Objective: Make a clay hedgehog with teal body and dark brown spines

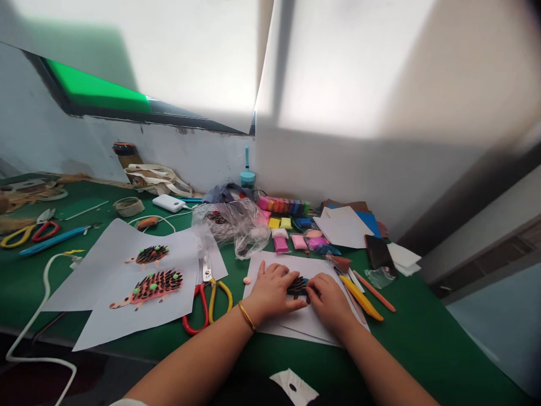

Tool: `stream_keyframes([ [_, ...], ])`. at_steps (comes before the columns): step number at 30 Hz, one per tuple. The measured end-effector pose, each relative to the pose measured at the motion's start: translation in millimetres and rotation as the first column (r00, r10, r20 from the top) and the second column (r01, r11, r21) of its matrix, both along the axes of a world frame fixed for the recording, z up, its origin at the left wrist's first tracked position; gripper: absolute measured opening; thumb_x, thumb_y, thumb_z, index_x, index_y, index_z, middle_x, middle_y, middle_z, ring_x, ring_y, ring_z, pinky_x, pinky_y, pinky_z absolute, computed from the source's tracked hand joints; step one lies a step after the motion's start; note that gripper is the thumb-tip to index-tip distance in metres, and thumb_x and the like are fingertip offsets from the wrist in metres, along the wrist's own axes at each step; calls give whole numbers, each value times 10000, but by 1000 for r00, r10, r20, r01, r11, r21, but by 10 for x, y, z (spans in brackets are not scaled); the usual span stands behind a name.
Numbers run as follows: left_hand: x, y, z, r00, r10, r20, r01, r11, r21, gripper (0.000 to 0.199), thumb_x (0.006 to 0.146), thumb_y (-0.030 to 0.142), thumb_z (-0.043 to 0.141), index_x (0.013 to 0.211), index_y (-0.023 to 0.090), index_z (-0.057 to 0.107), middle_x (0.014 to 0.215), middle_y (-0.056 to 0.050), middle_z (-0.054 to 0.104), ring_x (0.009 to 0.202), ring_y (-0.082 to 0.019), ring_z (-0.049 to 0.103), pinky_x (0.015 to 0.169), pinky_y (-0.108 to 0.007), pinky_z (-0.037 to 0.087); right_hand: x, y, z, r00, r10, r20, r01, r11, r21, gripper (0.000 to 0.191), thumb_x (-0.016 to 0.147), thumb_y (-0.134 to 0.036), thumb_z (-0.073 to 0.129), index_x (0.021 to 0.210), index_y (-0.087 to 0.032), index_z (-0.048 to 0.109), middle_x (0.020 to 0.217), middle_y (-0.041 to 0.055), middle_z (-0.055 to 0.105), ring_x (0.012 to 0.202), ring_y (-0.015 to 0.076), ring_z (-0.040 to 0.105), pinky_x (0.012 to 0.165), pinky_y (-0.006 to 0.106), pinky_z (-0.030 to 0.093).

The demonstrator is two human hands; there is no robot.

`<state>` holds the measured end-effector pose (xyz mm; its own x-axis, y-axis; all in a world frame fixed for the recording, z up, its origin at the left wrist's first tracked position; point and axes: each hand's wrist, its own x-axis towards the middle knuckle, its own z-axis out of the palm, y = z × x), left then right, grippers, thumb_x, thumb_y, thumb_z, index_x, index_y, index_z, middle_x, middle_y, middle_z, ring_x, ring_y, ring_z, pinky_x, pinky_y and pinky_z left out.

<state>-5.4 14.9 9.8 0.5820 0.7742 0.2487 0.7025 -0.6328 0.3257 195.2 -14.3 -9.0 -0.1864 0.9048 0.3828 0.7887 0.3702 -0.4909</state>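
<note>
A small hedgehog figure [297, 286] with dark spikes and a teal-blue part lies on white paper [291, 327], partly covered by my hands. My left hand [274, 288] rests with its fingers apart on the paper, fingertips and thumb around the figure's left side. At the figure's right end, my right hand [327, 299] has its thumb and forefinger pinched together. Whatever is between those fingertips is too small and hidden to name. A small pale pink piece [247, 280] sits by the paper's left edge.
Red-and-yellow scissors [207, 299] and two finished hedgehogs on paper [147, 326] lie to the left. Packets of coloured clay [280, 244] and a crumpled plastic bag [249, 223] are behind. A yellow craft knife [361, 299], a pink tool [374, 290] and a phone [380, 255] lie right.
</note>
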Motion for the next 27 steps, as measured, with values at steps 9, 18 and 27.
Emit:
stream_keyframes([
  [9, -2, -1, -11, 1000, -4, -11, 4, 1000, -9, 740, 721, 718, 629, 1335, 319, 522, 1261, -86, 558, 1229, -333, 434, 1118, -646, 127, -5, 0, 1, 1000, 2, -1, -2, 1000, -14, 160, 881, -162, 516, 738, -210, 570, 805, 38, 594, 831, 212, 533, 767, 341, 396],
  [18, -12, -5, -32, 1000, 7, 10, -6, 1000, -21, 838, 726, 698, 638, 1427, 290, 424, 1286, -96, 560, 1254, -331, 431, 1134, -617, 140, 8, -19, 50, 999, 4, -39, -4, 1000, 6, 149, 877, -183, 522, 751, -213, 596, 826, 47, 610, 846, 220, 550, 776, 344, 406],
  [27, -21, -4, -16, 1000, 7, 11, -6, 999, -38, 837, 724, 687, 649, 1427, 291, 424, 1295, -102, 566, 1269, -335, 428, 1138, -604, 146, -6, -17, 39, 999, 5, -31, -5, 1000, 4, 168, 883, -174, 513, 738, -213, 587, 798, 39, 604, 822, 212, 547, 763, 338, 402],
])
